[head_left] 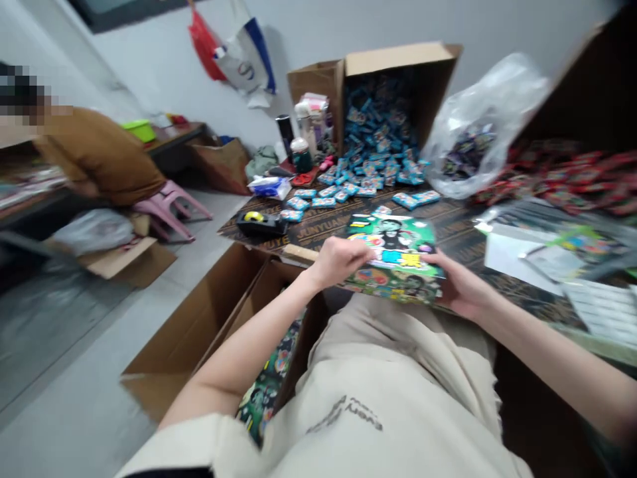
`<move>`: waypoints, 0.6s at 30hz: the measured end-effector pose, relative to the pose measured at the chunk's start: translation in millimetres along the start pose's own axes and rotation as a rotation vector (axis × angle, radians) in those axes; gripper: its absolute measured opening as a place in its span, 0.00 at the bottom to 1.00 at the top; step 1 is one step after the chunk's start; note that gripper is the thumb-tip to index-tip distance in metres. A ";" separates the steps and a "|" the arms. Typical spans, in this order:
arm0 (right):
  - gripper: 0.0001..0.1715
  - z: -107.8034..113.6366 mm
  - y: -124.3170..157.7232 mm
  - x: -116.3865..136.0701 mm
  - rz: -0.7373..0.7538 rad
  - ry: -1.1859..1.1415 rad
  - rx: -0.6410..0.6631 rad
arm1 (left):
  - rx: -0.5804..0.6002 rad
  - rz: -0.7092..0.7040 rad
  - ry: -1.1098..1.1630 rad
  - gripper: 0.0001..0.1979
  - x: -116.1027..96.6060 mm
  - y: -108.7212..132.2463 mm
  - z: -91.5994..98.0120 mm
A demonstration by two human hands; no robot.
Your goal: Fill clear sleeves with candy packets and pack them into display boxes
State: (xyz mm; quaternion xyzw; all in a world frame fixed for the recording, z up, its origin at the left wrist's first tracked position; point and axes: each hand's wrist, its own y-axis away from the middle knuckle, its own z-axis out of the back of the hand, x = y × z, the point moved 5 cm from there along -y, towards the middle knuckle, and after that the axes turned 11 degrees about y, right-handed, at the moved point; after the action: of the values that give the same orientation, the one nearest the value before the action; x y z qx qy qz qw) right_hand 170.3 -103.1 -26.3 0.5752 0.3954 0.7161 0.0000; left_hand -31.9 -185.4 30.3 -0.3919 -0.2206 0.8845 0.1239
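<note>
A stack of green printed packets (395, 255) with cartoon artwork lies at the near edge of the table, partly lifted. My left hand (338, 261) grips its left side, fingers over the top sheet. My right hand (460, 285) holds its right edge, with the thumb on top. Below my left arm, an open cardboard box (199, 325) holds similar green packets (263, 392), mostly hidden by my body. Loose blue packets (343, 192) lie scattered on the dark patterned tablecloth (458, 219), spilling from a tipped cardboard carton (398, 60).
A black tape dispenser (259, 224) and red-handled scissors (303, 177) sit on the table. A clear bag of dark packets (478, 133) and a red packet heap (562, 176) lie right. A seated person's brown sleeve (94, 156) shows left, near a pink stool (169, 209).
</note>
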 end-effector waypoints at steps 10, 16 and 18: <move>0.44 -92.0 10.6 -14.1 0.204 0.325 0.297 | -0.626 1.059 1.419 0.26 25.4 176.0 30.2; 0.43 -202.5 2.4 -27.4 0.553 0.882 0.726 | -1.268 1.427 1.370 0.22 12.4 320.8 46.4; 0.42 -207.9 -10.9 -11.6 0.860 1.120 0.576 | -1.523 1.476 1.098 0.18 7.1 365.6 55.5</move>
State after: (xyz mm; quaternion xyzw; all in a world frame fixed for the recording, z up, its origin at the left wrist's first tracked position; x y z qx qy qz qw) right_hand -2.0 -218.6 -47.3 0.2065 0.2486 0.7064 -0.6298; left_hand -95.0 -517.6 -119.4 -0.7226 -0.3275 0.0979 -0.6009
